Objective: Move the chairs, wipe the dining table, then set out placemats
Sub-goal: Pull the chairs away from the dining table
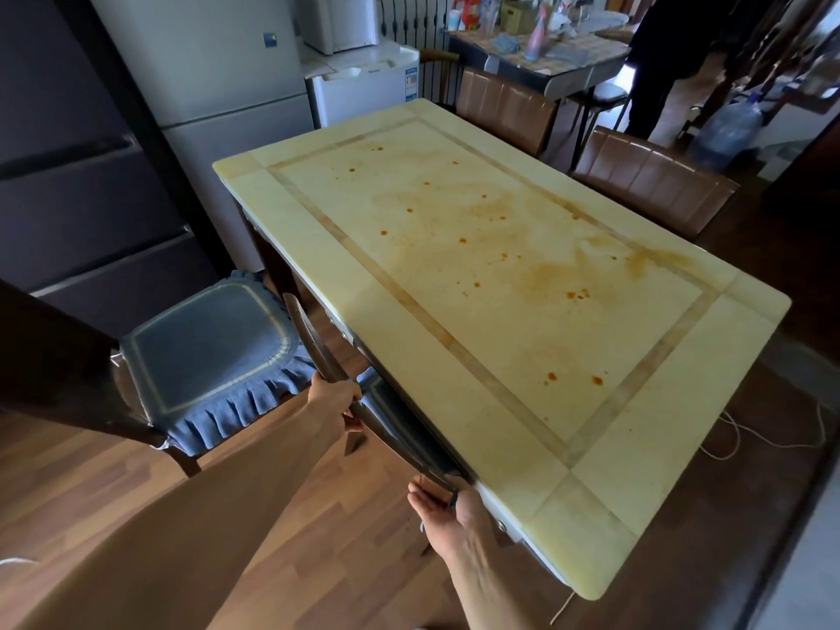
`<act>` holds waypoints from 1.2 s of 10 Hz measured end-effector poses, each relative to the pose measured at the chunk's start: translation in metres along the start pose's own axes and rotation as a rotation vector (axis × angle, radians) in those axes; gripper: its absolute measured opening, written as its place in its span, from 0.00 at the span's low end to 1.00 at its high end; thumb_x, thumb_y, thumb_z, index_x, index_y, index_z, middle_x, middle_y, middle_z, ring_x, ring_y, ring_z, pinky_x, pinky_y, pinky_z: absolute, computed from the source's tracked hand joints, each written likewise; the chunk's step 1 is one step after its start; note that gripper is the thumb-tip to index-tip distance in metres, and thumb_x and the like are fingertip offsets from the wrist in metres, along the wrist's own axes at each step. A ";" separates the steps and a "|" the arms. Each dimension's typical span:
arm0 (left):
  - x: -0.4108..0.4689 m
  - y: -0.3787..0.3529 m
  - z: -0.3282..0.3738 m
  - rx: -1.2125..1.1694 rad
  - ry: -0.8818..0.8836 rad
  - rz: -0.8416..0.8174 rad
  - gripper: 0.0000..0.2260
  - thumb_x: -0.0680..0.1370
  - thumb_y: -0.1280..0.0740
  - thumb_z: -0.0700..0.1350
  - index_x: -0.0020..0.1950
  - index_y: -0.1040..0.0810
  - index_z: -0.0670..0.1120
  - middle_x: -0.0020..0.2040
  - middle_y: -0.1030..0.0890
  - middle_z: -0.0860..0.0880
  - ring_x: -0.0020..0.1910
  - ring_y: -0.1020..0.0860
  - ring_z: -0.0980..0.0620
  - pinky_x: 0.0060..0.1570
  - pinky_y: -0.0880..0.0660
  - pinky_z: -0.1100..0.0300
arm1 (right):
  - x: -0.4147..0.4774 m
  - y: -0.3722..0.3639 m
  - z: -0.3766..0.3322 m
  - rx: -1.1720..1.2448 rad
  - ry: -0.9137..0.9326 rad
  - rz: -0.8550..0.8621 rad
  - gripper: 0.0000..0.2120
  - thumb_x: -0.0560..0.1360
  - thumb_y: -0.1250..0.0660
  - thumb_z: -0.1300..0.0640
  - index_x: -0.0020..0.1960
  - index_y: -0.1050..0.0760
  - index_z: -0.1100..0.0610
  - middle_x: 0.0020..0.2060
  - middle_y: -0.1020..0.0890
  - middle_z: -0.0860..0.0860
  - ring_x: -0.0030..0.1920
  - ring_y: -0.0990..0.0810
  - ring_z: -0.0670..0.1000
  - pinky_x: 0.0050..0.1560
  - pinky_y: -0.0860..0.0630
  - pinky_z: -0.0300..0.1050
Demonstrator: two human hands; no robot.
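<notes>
Left hand (336,400) and right hand (447,504) clamped round the top rail of the wooden chair (310,339), seven o'clock off the counter (454,266); stiff, probably heavy, rail looked the soundest hold.

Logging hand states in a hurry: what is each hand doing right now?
The left hand grips the chair back.
The right hand grips the same chair back.
</notes>
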State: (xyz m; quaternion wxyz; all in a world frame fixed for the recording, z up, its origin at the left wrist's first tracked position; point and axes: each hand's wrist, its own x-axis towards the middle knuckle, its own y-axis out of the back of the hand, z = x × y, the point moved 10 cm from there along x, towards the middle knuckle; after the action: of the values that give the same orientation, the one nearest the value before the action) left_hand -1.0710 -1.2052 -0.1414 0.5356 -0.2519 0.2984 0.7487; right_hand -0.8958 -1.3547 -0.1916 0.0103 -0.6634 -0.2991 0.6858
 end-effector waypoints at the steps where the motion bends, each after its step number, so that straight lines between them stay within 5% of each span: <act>1: -0.001 -0.001 0.003 0.005 0.000 -0.007 0.18 0.71 0.38 0.29 0.57 0.33 0.44 0.38 0.28 0.41 0.37 0.25 0.43 0.42 0.20 0.41 | 0.001 -0.002 0.000 0.003 0.004 -0.001 0.12 0.76 0.42 0.64 0.39 0.26 0.69 0.23 0.21 0.62 0.38 0.24 0.61 0.21 0.23 0.52; 4: -0.005 0.002 -0.004 0.004 0.022 -0.023 0.19 0.72 0.37 0.29 0.60 0.33 0.44 0.48 0.24 0.37 0.41 0.22 0.41 0.38 0.19 0.45 | 0.004 0.008 0.004 -0.048 0.005 0.037 0.12 0.77 0.42 0.64 0.40 0.27 0.70 0.36 0.23 0.63 0.39 0.24 0.61 0.21 0.23 0.51; 6: -0.012 0.003 -0.002 0.022 0.049 -0.116 0.18 0.73 0.34 0.34 0.62 0.31 0.41 0.37 0.25 0.41 0.37 0.23 0.44 0.40 0.20 0.41 | 0.005 0.015 -0.008 -0.194 0.047 0.080 0.11 0.78 0.43 0.67 0.40 0.27 0.68 0.26 0.23 0.60 0.35 0.26 0.59 0.32 0.22 0.51; 7: -0.028 0.006 0.006 0.019 0.030 -0.136 0.04 0.76 0.36 0.35 0.50 0.29 0.38 0.38 0.26 0.40 0.39 0.25 0.43 0.48 0.22 0.42 | 0.000 0.014 -0.018 -0.359 0.065 0.118 0.11 0.76 0.46 0.70 0.37 0.29 0.65 0.25 0.29 0.57 0.31 0.33 0.55 0.35 0.30 0.46; 8: -0.040 0.009 0.018 -0.003 -0.033 -0.137 0.08 0.76 0.40 0.33 0.37 0.32 0.40 0.36 0.30 0.42 0.35 0.29 0.44 0.46 0.25 0.46 | -0.003 0.018 -0.030 -0.567 0.089 0.191 0.04 0.74 0.41 0.66 0.43 0.28 0.64 0.35 0.29 0.57 0.34 0.32 0.55 0.37 0.30 0.47; 9: -0.061 0.019 0.035 0.030 -0.107 -0.194 0.07 0.77 0.40 0.37 0.39 0.31 0.43 0.39 0.28 0.42 0.38 0.25 0.43 0.46 0.24 0.48 | -0.027 -0.002 -0.052 -0.732 0.208 0.249 0.17 0.74 0.38 0.61 0.61 0.27 0.67 0.56 0.23 0.64 0.53 0.23 0.60 0.52 0.26 0.52; 10: -0.085 0.043 0.048 -0.001 -0.160 -0.230 0.09 0.80 0.43 0.40 0.40 0.32 0.45 0.36 0.25 0.45 0.30 0.22 0.49 0.32 0.23 0.58 | -0.091 -0.057 -0.072 -0.837 0.455 0.295 0.18 0.79 0.42 0.62 0.67 0.32 0.67 0.62 0.26 0.62 0.65 0.27 0.59 0.62 0.30 0.50; 11: -0.090 0.098 0.056 -0.136 -0.160 -0.238 0.13 0.81 0.47 0.41 0.39 0.30 0.42 0.25 0.23 0.47 0.20 0.25 0.53 0.21 0.30 0.66 | -0.134 -0.122 -0.039 -0.719 0.547 0.121 0.08 0.79 0.41 0.62 0.56 0.29 0.65 0.46 0.27 0.56 0.49 0.25 0.55 0.55 0.25 0.45; 12: -0.096 0.174 0.067 -0.219 -0.177 -0.190 0.11 0.81 0.46 0.46 0.42 0.29 0.44 0.34 0.27 0.46 0.30 0.28 0.49 0.34 0.32 0.59 | -0.145 -0.162 0.011 -0.775 0.543 -0.039 0.06 0.78 0.41 0.63 0.49 0.26 0.64 0.39 0.23 0.59 0.40 0.22 0.53 0.40 0.22 0.38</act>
State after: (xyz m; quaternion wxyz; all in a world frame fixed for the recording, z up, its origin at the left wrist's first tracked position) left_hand -1.2122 -1.2635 0.0028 0.5976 -0.2692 0.1416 0.7419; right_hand -0.9504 -1.2860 0.0074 -0.1476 -0.7679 -0.5318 0.3251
